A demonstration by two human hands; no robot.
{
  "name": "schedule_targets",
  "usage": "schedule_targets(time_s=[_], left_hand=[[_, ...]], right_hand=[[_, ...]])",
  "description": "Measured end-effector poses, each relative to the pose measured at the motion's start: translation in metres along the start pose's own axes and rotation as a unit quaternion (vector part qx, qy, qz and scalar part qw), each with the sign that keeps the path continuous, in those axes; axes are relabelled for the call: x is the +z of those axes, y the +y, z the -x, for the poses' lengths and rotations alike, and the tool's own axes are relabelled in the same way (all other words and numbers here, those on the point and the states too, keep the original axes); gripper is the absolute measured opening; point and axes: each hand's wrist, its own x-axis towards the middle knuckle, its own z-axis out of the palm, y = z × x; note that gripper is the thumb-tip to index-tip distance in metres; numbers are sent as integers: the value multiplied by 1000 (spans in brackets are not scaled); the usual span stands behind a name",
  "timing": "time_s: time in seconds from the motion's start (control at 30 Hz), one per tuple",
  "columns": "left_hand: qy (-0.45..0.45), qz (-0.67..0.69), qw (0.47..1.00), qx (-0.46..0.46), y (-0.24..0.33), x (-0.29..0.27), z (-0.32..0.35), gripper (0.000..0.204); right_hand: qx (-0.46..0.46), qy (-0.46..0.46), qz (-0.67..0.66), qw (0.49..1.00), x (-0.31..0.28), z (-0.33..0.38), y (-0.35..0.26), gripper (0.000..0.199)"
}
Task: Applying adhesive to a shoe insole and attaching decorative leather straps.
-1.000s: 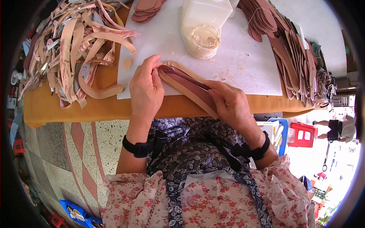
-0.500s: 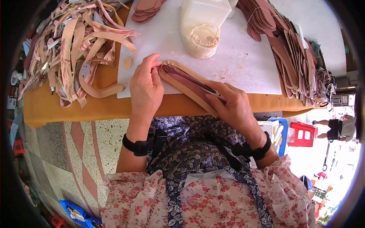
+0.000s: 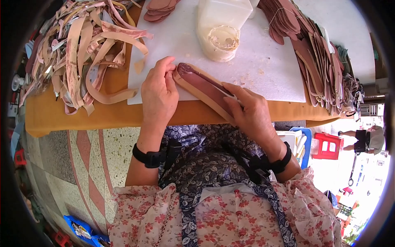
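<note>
A mauve insole (image 3: 201, 88) with a tan strip along its edge lies slantwise over the front of the white board. Its rounded, darker tip points away and to the left. At that tip, my left hand (image 3: 160, 90) is bent with its fingers against the rim. Farther down, my right hand (image 3: 251, 105) grips the near end. A slim dark tool (image 3: 213, 82), with a pale part by the fingers, lies along the insole and is held by the same hand. What kind of tool it is cannot be told, and the insole's near end is partly hidden.
A milky plastic container (image 3: 224, 35) with a crusted round mouth stands on the white board (image 3: 271, 78). Tan strips (image 3: 74, 53) are heaped at left. Insole stacks (image 3: 306, 53) line the right, and several mauve pieces (image 3: 158, 10) lie at the back. A red stool (image 3: 327, 145) stands beyond.
The insole has turned slightly, so more of its mauve face shows and less of the tan far edge. Both hands keep nearly the same places.
</note>
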Motion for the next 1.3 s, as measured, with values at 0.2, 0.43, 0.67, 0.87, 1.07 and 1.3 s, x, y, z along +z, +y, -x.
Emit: schedule_targets(time_s=[0.2,0.43,0.67,0.87,1.07,1.3], left_hand=[[11,-7,1000,18,1,0,-1,32],[12,-22,999,20,0,1,-1,32],[18,-13,1000,22,-2,1,-1,32],[22,-12,999,26,-2,3,-1,32],[22,-17,999,24,-1,1,-2,32],[24,-18,999,31,-1,1,-2,33]], right_hand=[[-7,4,9,1000,0,-1,-1,27],[-11,-32,-44,998,-1,-1,-9,27],[5,-42,-30,999,-5,0,-8,26],[1,-22,-7,1000,1,-2,-4,27],[-9,-48,-41,998,-2,-3,-10,27],[-22,-40,-49,998,-4,0,-9,26]])
